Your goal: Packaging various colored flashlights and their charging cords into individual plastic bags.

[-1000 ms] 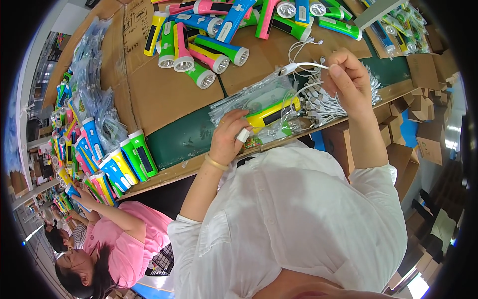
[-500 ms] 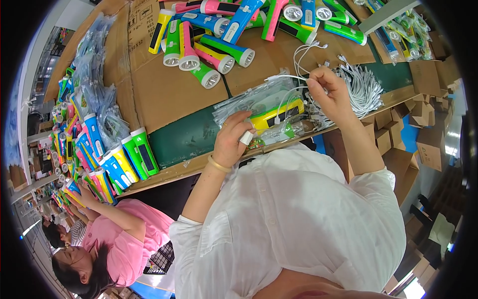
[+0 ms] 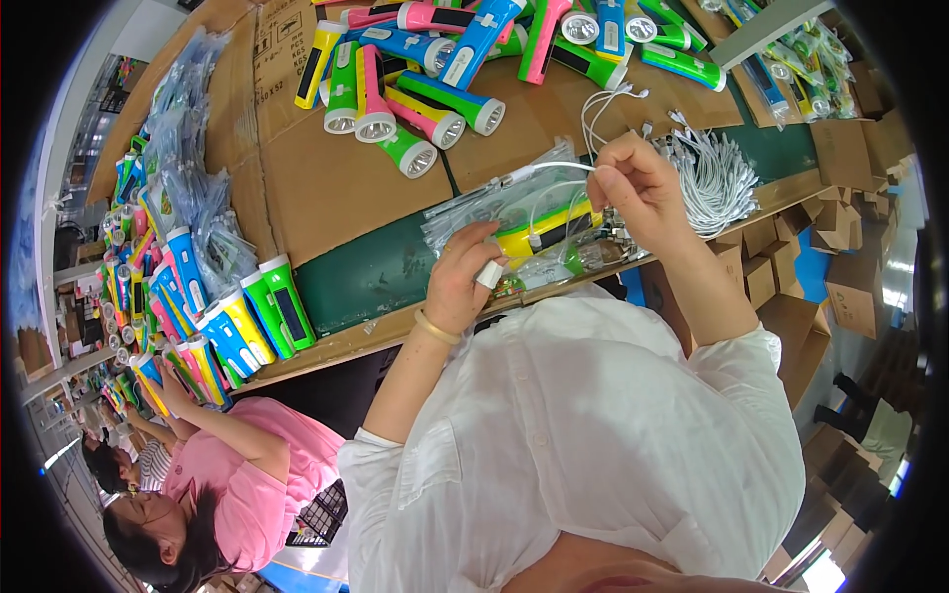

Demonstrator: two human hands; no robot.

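Note:
A yellow and green flashlight point(image 3: 516, 243) with a dark panel lies at the table's near edge, on and among clear plastic bags point(image 3: 484, 206). My left hand point(image 3: 460, 275) is closed at the flashlight's left end. A small white piece point(image 3: 489, 274) shows by its thumb; I cannot make out what it is. Above the flashlight's right end, my right hand point(image 3: 641, 190) pinches a white cable point(image 3: 554, 166). One loop of the cable hangs over the flashlight, its plug just above the dark panel. Right beside that hand lies a bundle of white cables point(image 3: 717, 183).
Several coloured flashlights point(image 3: 460, 104) are heaped on the cardboard point(image 3: 326, 198) at the far side. More flashlights point(image 3: 237, 326) stand at the left, beside a pile of plastic bags point(image 3: 203, 188). A co-worker in pink point(image 3: 262, 465) handles flashlights there. Cardboard boxes point(image 3: 791, 267) are on the right.
My right hand has moved a little left and nearer to me with the cable. The hanging plug has shifted left along the flashlight. My left hand stays in place.

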